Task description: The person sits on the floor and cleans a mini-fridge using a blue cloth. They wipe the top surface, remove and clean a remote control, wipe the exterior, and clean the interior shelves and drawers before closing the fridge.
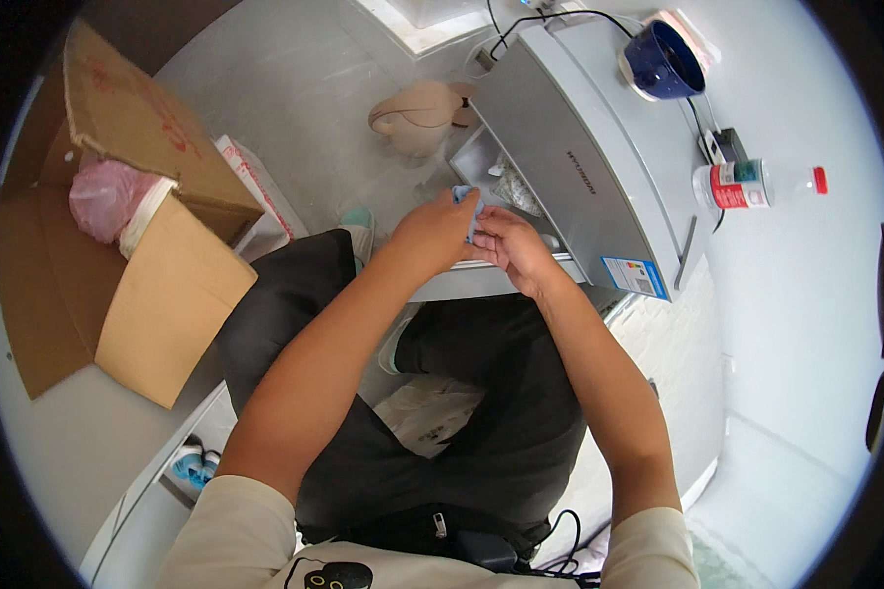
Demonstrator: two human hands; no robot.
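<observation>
My left hand [436, 230] grips a small folded piece of blue cloth [478, 218], part of it hidden by the fingers. My right hand [514, 241] meets the cloth's right side with curled fingertips, its palm partly showing. Both hands are above a pulled-out white drawer [479, 156], close to its front panel [486, 283]. Inside the drawer lies a white patterned fabric item [514, 190]. A smaller pale item [550, 241] is beside my right wrist. The arms cover some of the drawer.
A grey Hyundai appliance [560, 147] rises just right of the drawer, with a dark blue mug [663, 60] and a plastic bottle [733, 184] on top. At left, an open cardboard box [169, 309] holds a pink plastic bag [110, 197]. A beige rounded object [420, 121] sits on the floor beyond.
</observation>
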